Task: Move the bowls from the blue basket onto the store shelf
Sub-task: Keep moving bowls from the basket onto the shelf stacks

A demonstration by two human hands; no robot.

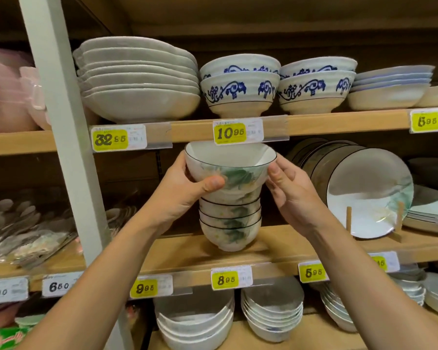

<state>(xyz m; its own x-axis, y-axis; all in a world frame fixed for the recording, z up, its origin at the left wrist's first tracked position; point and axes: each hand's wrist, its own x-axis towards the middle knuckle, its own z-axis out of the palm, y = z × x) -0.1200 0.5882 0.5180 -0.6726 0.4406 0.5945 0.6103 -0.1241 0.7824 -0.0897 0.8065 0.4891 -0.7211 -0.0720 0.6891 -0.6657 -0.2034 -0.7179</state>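
Observation:
A white bowl with a dark rim and green leaf print (234, 164) sits on top of a stack of matching bowls (230, 223) on the middle wooden shelf (283, 245). My left hand (187, 188) grips the top bowl's left side, thumb across its front. My right hand (291, 188) rests against the bowl's right rim with fingers extended. The bowl's rim nearly reaches the shelf edge above. The blue basket is out of view.
A tilted row of dark-rimmed plates (364, 190) leans on a wooden stand just right of the stack. Above are white dishes (139, 79) and blue-patterned bowls (240, 89). A grey upright post (68, 147) stands to the left. More bowls (195, 322) fill the lower shelf.

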